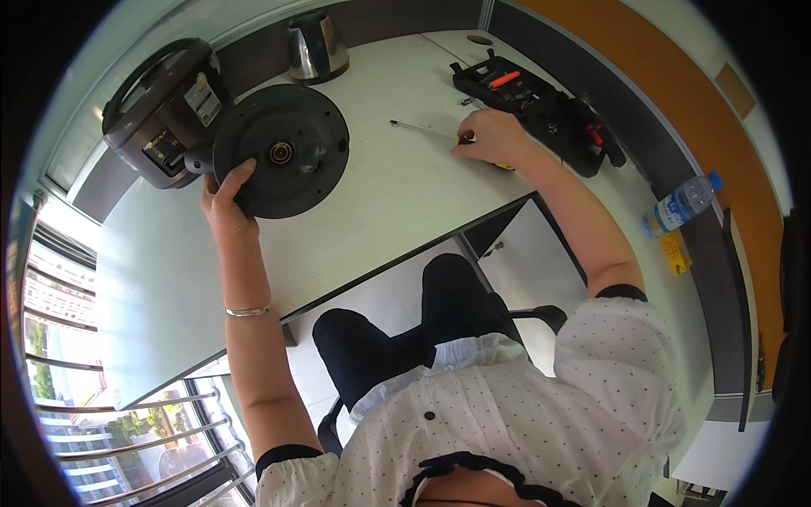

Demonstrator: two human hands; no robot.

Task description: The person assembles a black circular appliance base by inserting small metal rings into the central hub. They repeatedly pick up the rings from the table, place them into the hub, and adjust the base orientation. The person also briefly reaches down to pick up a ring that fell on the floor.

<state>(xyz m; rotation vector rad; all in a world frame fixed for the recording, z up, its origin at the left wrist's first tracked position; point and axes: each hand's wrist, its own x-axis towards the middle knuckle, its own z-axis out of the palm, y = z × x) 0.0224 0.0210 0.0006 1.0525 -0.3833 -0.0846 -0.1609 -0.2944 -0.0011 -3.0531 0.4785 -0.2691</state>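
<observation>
Centrally, seen from the head camera, a pale table spreads above the seated person's dark-clad knees, and both hands are busy over it. Between ten and eleven o'clock, the left hand grips a black disc at the disc's eight o'clock rim, thumb laid on the flat face and the other fingers mostly hidden behind it. That face is turned toward the camera, with a gold-coloured ring at its middle; whether the lower edge touches the tabletop, I cannot tell. A silver bangle circles the left wrist. At one o'clock, the right hand curls around the handle of a screwdriver, thumb and forefinger pinching it, some yellow showing below the palm; the metal shaft points between nine and ten o'clock, toward the disc but well apart from it. Just beyond that hand, toward half past one, an open black tool case lies with an orange-red tool inside. Out at ten o'clock, a brown-grey cooker stands partly behind the disc, and at eleven a steel-and-black kettle stands near the back panel. Toward three o'clock, a clear bottle with a blue cap lies near the partition, a yellow item close beside it. Bright window bars fill eight o'clock.
</observation>
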